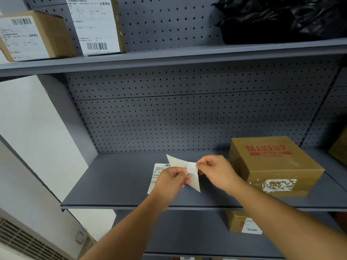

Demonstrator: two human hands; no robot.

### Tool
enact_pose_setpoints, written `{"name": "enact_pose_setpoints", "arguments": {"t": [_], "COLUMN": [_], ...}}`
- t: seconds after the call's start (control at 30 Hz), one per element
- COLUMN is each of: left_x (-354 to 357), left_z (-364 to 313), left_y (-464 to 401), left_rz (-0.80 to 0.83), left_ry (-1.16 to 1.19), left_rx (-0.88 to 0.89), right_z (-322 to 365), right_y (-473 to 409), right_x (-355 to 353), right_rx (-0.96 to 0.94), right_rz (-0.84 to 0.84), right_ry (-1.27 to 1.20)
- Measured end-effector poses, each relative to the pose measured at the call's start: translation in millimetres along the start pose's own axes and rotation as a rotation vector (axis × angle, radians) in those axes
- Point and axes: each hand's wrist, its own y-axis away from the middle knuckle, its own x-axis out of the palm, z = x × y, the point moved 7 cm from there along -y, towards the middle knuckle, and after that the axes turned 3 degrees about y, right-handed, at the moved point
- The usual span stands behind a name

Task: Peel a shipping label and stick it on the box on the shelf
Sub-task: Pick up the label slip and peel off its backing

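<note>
Above the grey middle shelf (pixel 116 186) both hands hold a white shipping label (pixel 157 175) with printed text and a barcode. My left hand (pixel 173 180) pinches the sheet near its middle. My right hand (pixel 214 170) pinches a folded-back corner of the blank backing (pixel 191 168), which sticks out in pale triangles above and below the fingers. A brown cardboard box (pixel 272 166) printed MAKEUP in red stands on the same shelf, just right of my right hand. Torn white label remains show on its front face.
The upper shelf (pixel 169 57) carries two labelled cardboard boxes (pixel 35 34) at the left and a black plastic bag (pixel 281 17) at the right. Another labelled box (pixel 242 222) sits on the shelf below. A perforated grey back panel is behind; a white wall lies left.
</note>
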Motion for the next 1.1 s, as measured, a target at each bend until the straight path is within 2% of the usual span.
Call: {"name": "enact_pose_setpoints", "arguments": {"t": [0.27, 0.47, 0.83, 1.1], "left_x": [-16.4, -26.2, -38.9, -49.7], "left_z": [3.5, 10.5, 25.3, 32.0], "left_y": [-4.0, -10.7, -20.1, -28.0], "left_rz": [-0.057, -0.064, -0.078, -0.091], "left_ry": [-0.082, -0.15, -0.342, -0.52], "left_rx": [-0.025, -0.072, -0.172, -0.211], "right_z": [7.0, 26.2, 45.6, 50.1], "right_y": [-15.9, -22.2, -30.7, -29.3], "right_x": [-27.9, -57.6, -111.3, -144.4], "right_rx": [0.041, 0.009, -0.016, -0.014], "right_rz": [-0.07, -0.078, -0.154, -0.23], "right_ry": [0.035, 0.198, 0.333, 0.324]}}
